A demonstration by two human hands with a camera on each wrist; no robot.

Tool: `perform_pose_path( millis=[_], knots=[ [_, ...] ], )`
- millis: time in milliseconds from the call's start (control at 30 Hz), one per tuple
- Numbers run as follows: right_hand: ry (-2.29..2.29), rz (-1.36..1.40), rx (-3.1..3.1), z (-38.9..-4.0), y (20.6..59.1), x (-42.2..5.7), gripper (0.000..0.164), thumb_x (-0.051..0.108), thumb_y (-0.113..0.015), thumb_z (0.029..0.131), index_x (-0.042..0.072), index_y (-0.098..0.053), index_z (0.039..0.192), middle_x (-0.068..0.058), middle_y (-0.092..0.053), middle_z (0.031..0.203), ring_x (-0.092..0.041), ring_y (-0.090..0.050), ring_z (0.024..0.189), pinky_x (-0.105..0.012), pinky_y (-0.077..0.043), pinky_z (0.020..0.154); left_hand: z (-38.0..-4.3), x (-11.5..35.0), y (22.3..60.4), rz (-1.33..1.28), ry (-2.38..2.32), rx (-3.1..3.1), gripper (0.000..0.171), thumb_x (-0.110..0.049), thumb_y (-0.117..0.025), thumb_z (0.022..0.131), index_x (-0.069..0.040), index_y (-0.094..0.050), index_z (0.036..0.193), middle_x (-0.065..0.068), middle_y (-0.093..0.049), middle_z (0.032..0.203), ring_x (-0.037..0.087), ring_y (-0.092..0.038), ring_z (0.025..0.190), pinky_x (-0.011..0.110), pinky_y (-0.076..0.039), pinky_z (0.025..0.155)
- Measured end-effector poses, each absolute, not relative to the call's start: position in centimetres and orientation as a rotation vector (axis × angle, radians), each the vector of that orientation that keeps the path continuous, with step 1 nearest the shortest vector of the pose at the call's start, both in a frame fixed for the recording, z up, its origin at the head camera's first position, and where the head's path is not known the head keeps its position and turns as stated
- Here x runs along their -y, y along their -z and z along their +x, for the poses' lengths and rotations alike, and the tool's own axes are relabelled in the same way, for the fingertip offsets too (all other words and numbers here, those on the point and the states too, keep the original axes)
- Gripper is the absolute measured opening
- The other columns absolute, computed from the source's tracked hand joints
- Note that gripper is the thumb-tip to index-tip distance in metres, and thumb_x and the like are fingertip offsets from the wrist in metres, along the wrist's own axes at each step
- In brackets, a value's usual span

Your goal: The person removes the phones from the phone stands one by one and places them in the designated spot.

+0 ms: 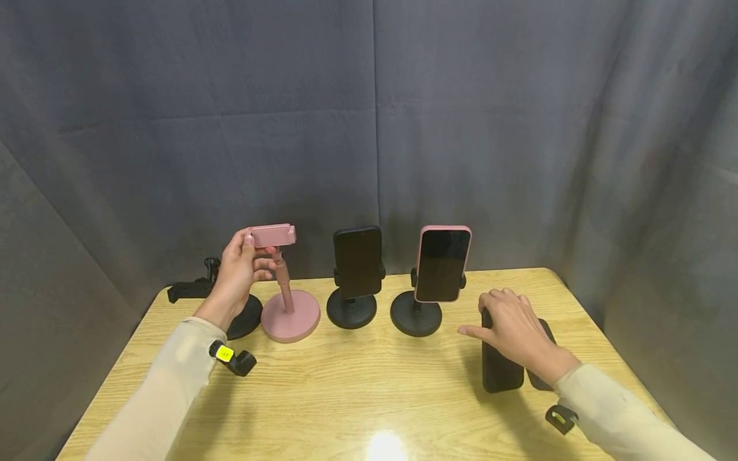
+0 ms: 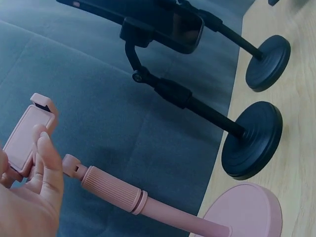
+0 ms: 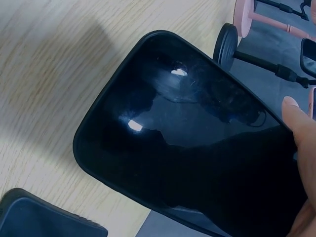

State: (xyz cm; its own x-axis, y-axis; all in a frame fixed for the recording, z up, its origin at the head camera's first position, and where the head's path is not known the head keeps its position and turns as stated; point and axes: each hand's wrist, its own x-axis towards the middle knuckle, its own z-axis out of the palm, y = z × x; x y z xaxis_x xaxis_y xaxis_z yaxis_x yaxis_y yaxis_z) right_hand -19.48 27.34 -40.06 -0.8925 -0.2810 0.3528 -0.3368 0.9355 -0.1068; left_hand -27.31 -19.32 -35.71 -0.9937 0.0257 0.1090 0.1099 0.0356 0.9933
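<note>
My left hand grips the clamp head of a pink phone stand, with thumb and fingers at its left end. The left wrist view shows the fingers around that clamp, which holds no phone. At the right, my right hand holds a black smartphone from above, by its upper end. Its dark glossy screen fills much of the right wrist view, the lower end tipped over the table. Beside it lies another dark phone, partly covered by the hand.
Two black stands in the middle carry a black phone and a pink-edged phone. Behind my left arm show a black stand base and a black holder. Grey curtains hang behind the wooden table.
</note>
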Motion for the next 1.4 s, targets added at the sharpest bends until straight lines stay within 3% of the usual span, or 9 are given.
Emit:
perform_pose_path(
  millis=[300, 633, 1133, 1400],
  knots=[
    [-0.246, 0.445, 2.793, -20.7, 40.7, -28.0, 0.048, 0.052, -0.084, 0.077, 0.011, -0.058, 0.08, 0.001, -0.053, 0.073, -0.017, -0.042, 0.068, -0.03, -0.026, 0.062, -27.6, 19.8, 35.7, -0.132, 2.162, 2.224, 0.044, -0.045, -0.027, 0.108, -0.023, -0.032, 0.146, -0.004, -0.056, 0.107, 0.001, -0.062, 0.075, 0.018, -0.055, 0.066],
    [-0.225, 0.424, 2.869, -22.0, 42.0, -28.9, 0.049, 0.053, -0.081, 0.079, 0.009, -0.061, 0.084, 0.0, -0.056, 0.075, -0.017, -0.044, 0.068, -0.031, -0.029, 0.062, -27.5, 19.6, 35.8, -0.103, 2.157, 2.221, 0.051, -0.046, -0.027, 0.107, -0.02, -0.028, 0.151, -0.005, -0.056, 0.107, 0.001, -0.063, 0.075, 0.018, -0.056, 0.066],
    [-0.279, 0.405, 2.99, -23.8, 44.3, -30.5, 0.048, 0.053, -0.08, 0.081, 0.009, -0.063, 0.086, 0.0, -0.057, 0.072, -0.019, -0.047, 0.069, -0.033, -0.028, 0.061, -27.0, 19.6, 35.6, -0.062, 2.141, 2.238, 0.048, -0.046, -0.026, 0.108, -0.022, -0.028, 0.149, -0.005, -0.054, 0.108, 0.001, -0.063, 0.075, 0.02, -0.056, 0.068],
    [-0.322, 0.402, 3.04, -24.9, 45.7, -30.8, 0.056, 0.057, -0.078, 0.081, 0.005, -0.066, 0.098, -0.003, -0.065, 0.085, -0.021, -0.054, 0.078, -0.034, -0.035, 0.065, -26.9, 19.7, 35.6, -0.048, 2.152, 2.23, 0.049, -0.046, -0.025, 0.108, -0.022, -0.027, 0.15, -0.004, -0.053, 0.108, 0.002, -0.063, 0.075, 0.019, -0.055, 0.067]
  ],
)
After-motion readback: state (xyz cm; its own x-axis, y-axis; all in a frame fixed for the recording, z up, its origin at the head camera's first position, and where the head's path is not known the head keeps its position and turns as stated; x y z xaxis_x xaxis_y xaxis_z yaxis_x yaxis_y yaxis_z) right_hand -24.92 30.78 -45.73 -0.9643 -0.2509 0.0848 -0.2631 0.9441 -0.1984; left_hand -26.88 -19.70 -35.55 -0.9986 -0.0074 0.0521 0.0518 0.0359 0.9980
